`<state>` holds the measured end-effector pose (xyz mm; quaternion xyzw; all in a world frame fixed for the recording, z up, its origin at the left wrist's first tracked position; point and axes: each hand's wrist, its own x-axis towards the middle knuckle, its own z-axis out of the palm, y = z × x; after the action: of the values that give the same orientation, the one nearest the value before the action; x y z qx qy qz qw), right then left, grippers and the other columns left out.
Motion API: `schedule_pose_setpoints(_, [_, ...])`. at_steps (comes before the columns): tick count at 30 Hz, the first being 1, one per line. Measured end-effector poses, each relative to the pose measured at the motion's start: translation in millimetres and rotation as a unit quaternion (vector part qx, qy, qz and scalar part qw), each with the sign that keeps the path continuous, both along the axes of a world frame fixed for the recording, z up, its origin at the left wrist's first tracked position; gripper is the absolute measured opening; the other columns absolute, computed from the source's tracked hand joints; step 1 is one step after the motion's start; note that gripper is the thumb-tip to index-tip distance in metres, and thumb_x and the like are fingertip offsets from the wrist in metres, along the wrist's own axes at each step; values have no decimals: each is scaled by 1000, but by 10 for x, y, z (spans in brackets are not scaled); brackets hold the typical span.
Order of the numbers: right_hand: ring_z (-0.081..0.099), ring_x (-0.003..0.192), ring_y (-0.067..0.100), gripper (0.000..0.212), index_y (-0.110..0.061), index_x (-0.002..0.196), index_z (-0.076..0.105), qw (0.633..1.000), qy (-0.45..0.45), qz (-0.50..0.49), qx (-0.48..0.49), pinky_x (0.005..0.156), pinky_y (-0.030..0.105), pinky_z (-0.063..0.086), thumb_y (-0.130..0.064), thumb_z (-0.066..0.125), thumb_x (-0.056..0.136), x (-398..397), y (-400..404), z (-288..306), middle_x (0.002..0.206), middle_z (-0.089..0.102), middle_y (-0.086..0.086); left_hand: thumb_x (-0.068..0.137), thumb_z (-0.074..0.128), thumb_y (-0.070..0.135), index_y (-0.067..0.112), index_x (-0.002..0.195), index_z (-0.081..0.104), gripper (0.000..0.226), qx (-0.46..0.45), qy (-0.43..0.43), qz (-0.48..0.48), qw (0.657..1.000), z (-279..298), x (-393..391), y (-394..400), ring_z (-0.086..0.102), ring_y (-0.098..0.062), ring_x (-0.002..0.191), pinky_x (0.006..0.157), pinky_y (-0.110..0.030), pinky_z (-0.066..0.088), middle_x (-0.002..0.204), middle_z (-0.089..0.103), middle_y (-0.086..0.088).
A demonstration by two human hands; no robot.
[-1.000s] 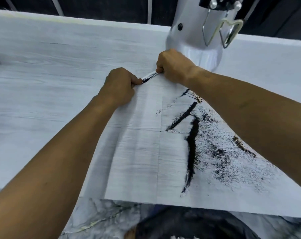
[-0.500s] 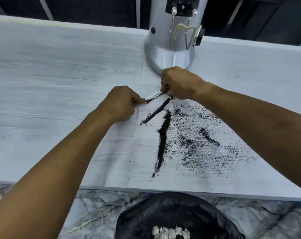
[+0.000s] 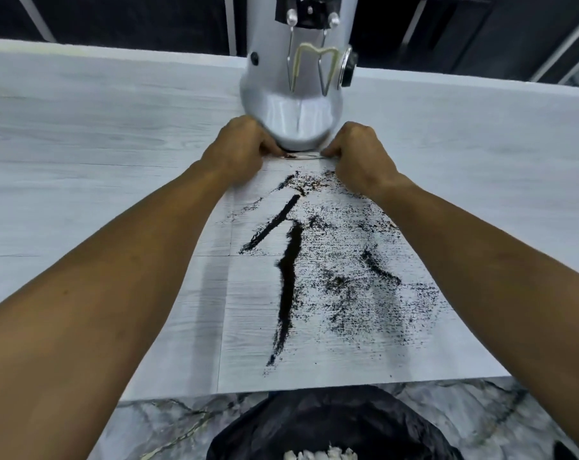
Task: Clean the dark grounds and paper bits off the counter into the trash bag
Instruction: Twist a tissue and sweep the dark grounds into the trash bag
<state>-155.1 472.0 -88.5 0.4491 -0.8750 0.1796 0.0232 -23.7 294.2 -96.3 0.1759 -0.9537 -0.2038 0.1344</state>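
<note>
Dark grounds [image 3: 289,280] lie in thick streaks and a wide scatter on the pale wood-grain counter [image 3: 82,154], between my forearms. My left hand [image 3: 240,147] and my right hand [image 3: 357,154] each pinch one end of a thin flat strip [image 3: 303,156], held on edge against the counter just in front of the grinder's base. The strip carries some dark grounds. Below the counter's front edge sits the black trash bag [image 3: 331,423], with white paper bits [image 3: 318,454] inside it.
A silver coffee grinder [image 3: 294,104] with a wire fork stands at the back of the counter, right behind my hands. Marble-patterned floor [image 3: 155,429] shows under the counter's edge. A dark wall runs behind the counter.
Both hands have carried the strip away from me, from the near end of the grounds to the grinder's base, and spread further apart. The view has shifted so the grinder is centred.
</note>
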Motion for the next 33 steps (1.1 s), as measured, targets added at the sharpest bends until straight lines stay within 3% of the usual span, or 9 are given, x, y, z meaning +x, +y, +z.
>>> schedule_pose_setpoints(4, [65, 90, 17, 29, -11, 94, 78, 999, -25, 24, 25, 83, 26, 53, 10, 61, 84, -32, -44, 68, 101, 69, 1, 86, 62, -6, 25, 108, 77, 41, -15, -34, -6, 999, 26, 21, 16, 58, -22, 112, 100, -23, 41, 116, 64, 0])
schedule_pose_setpoints(8, [60, 84, 12, 26, -9, 101, 77, 995, -22, 70, 72, 74, 19, 42, 8, 66, 84, 51, 172, 80, 99, 69, 6, 92, 62, 0, 26, 113, 74, 36, 0, -77, -33, 997, 61, 271, 169, 48, -10, 86, 78, -18, 36, 78, 46, 18])
schedule_pose_setpoints(12, [62, 80, 10, 29, -13, 97, 79, 986, -53, 110, 115, 69, 19, 43, 7, 66, 81, 129, 313, 129, 95, 72, 1, 93, 63, 8, 30, 108, 76, 30, 24, -129, -89, 987, 125, 418, 193, 49, -3, 78, 70, -12, 36, 77, 58, 22])
schedule_pose_setpoints(15, [60, 80, 3, 36, -16, 101, 78, 990, -69, 96, 79, 74, 11, 44, 9, 61, 82, 18, 281, 248, 98, 72, -3, 93, 63, 7, 29, 110, 75, 30, 26, -97, -92, 991, 208, 380, 145, 49, -1, 70, 61, -7, 30, 71, 48, 26])
schedule_pose_setpoints(19, [59, 83, 2, 38, -14, 105, 77, 998, -16, 62, 25, 80, 12, 45, 11, 58, 83, -231, 81, 258, 104, 74, 1, 90, 68, 9, 25, 113, 74, 29, -17, 3, -82, 996, 145, 136, 81, 60, -10, 94, 83, -14, 38, 94, 70, 9])
schedule_pose_setpoints(23, [65, 90, 15, 42, -10, 98, 79, 996, -7, 68, 53, 86, 33, 57, 14, 52, 78, -366, -16, 101, 97, 74, 5, 86, 66, -1, 29, 110, 75, 40, -20, -19, -31, 999, -68, -74, -6, 60, -18, 109, 96, -17, 40, 118, 66, -1])
schedule_pose_setpoints(25, [61, 88, 12, 34, -8, 98, 79, 995, -5, 76, 67, 86, 32, 56, 11, 57, 81, -396, 8, 68, 99, 72, 7, 86, 66, -2, 29, 110, 75, 41, -18, -42, -32, 998, -56, -95, 4, 60, -18, 109, 99, -20, 43, 120, 67, 1])
schedule_pose_setpoints(29, [59, 86, 9, 18, -8, 98, 77, 992, -26, 80, 90, 76, 22, 47, 0, 69, 85, -318, 287, 96, 98, 69, 2, 90, 65, 3, 27, 113, 74, 35, -1, -79, -73, 994, 64, -11, 222, 58, -15, 102, 90, -23, 45, 113, 69, 4])
schedule_pose_setpoints(33, [59, 84, 10, 13, -9, 94, 77, 988, -43, 108, 98, 75, 26, 50, -2, 70, 86, 18, 737, 116, 94, 65, -3, 93, 63, 7, 29, 112, 74, 31, -3, -122, -131, 984, 170, 194, 489, 48, -3, 73, 72, -16, 36, 75, 54, 20])
